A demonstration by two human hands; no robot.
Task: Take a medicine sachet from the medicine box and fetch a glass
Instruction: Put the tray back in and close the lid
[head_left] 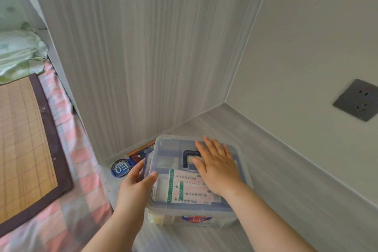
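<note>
A clear plastic medicine box [163, 214] with a blue rim and a red-cross sticker stands on a grey wood-grain shelf, lid closed. Through the lid I see white sachets [191, 190] with green stripes and pink print. My left hand [136, 186] grips the box's left edge, thumb on the lid and fingers around the side. My right hand [217, 164] lies flat on the lid, fingers spread, partly covering the dark folded handle [189, 154]. No glass is in view.
The shelf [286, 180] sits in a corner between a grey panel wall and a plain wall with a dark socket [357, 100]. A round blue sticker [121, 168] and a flat packet [141, 150] lie behind the box. A bed with checked sheet and woven mat [22, 141] is left.
</note>
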